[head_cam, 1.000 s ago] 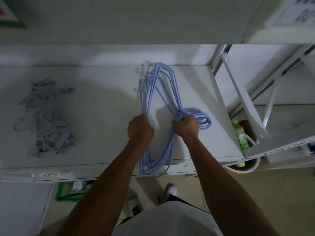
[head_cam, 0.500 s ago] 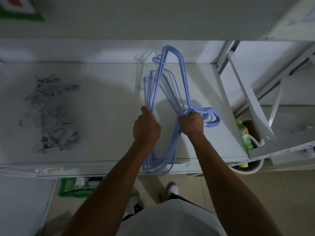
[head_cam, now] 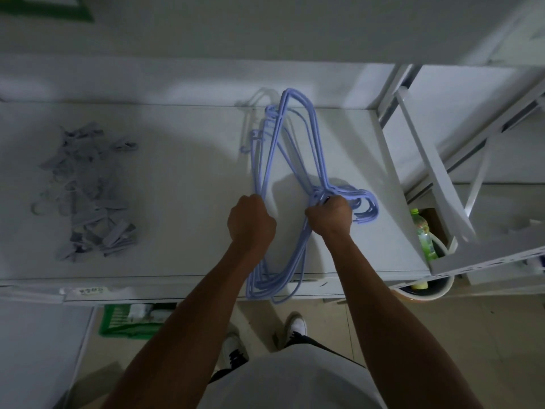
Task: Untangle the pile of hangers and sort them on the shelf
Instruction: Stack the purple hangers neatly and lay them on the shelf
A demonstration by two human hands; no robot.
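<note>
A bundle of several light-blue wire hangers stands tilted over the white shelf, its far ends raised and its near ends hanging past the shelf's front edge. My left hand grips the bundle's long left side. My right hand grips the necks where the hooks bunch together and stick out to the right. Both fists are curled tight round the wire.
A heap of grey clip hangers lies on the shelf's left part. Right of the shelf are slanted white rack bars and a bucket with a green bottle. A green crate sits on the floor below.
The far ends of the blue bundle rose off the shelf, then tipped slightly lower again. Both hands kept their grips and shifted a little to the right.
</note>
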